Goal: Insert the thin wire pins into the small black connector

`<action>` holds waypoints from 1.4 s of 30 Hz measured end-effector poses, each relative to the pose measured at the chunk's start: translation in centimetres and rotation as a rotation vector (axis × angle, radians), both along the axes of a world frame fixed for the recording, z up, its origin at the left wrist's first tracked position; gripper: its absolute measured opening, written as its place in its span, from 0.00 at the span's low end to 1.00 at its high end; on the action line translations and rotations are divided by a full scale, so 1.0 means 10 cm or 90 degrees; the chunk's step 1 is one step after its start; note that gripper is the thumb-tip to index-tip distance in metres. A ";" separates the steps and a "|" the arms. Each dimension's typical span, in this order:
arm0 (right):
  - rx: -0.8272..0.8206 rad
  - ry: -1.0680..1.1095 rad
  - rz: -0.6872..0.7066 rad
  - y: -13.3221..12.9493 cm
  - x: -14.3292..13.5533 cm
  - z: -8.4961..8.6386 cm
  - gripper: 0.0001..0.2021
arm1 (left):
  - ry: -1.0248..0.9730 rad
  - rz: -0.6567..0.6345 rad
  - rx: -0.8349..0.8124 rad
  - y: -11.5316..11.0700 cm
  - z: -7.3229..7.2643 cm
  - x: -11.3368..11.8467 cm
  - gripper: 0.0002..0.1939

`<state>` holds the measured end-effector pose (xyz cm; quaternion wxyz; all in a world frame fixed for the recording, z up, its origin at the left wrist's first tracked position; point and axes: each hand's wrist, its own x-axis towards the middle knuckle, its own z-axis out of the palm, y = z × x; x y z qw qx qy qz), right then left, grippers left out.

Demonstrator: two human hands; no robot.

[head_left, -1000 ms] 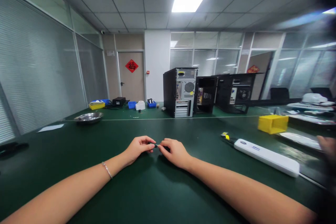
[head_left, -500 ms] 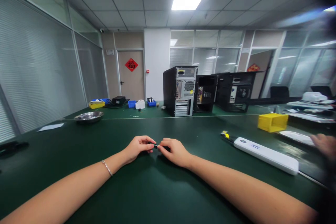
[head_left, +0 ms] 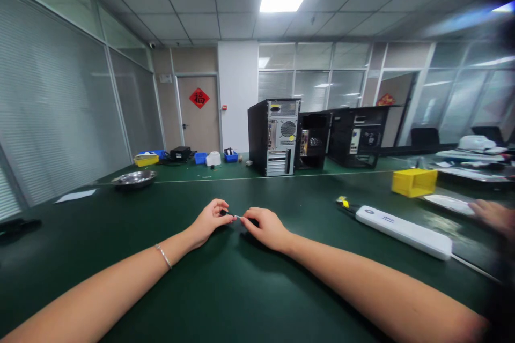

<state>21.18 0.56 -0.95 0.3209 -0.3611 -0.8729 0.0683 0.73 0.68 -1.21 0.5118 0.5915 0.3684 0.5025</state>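
My left hand (head_left: 208,223), with a silver bangle on the wrist, is closed in a pinch above the green table (head_left: 249,289). Between its thumb and fingers shows a small black piece (head_left: 223,213), too small to name. A thin pale bit (head_left: 237,217) spans the narrow gap to my right hand (head_left: 266,228). That hand's thumb and fingertips are pinched on the far end, and something dark shows under its fingers. Whether the pale bit and the black piece are one thing I cannot tell.
A white power strip (head_left: 403,231) lies at right, near a yellow bin (head_left: 414,183) and a co-worker's blurred hand (head_left: 493,216). Computer cases (head_left: 274,138) stand at the back. A metal dish (head_left: 135,179), paper (head_left: 75,196) and small blue bins (head_left: 230,156) lie further left.
My fingertips have drawn slightly apart, and a thin pale bit now shows between them. The black piece sits higher in my left fingers. The view has shifted slightly.
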 end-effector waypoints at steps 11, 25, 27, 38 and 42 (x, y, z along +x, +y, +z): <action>0.019 -0.005 -0.030 0.04 0.00 -0.01 0.17 | 0.199 0.013 0.155 0.05 -0.07 0.01 0.19; 0.000 -0.055 -0.087 -0.01 -0.01 0.02 0.16 | 0.302 -0.010 0.233 -0.06 0.09 0.00 0.17; 0.001 -0.055 -0.075 -0.01 -0.01 0.02 0.16 | 0.274 -0.017 0.186 -0.05 0.07 0.00 0.17; 0.003 -0.030 0.018 -0.02 0.01 0.03 0.17 | 0.139 -0.071 0.015 -0.01 0.04 -0.02 0.19; -0.015 0.015 0.006 0.00 0.00 0.01 0.18 | 0.098 -0.075 0.007 0.00 0.05 -0.02 0.17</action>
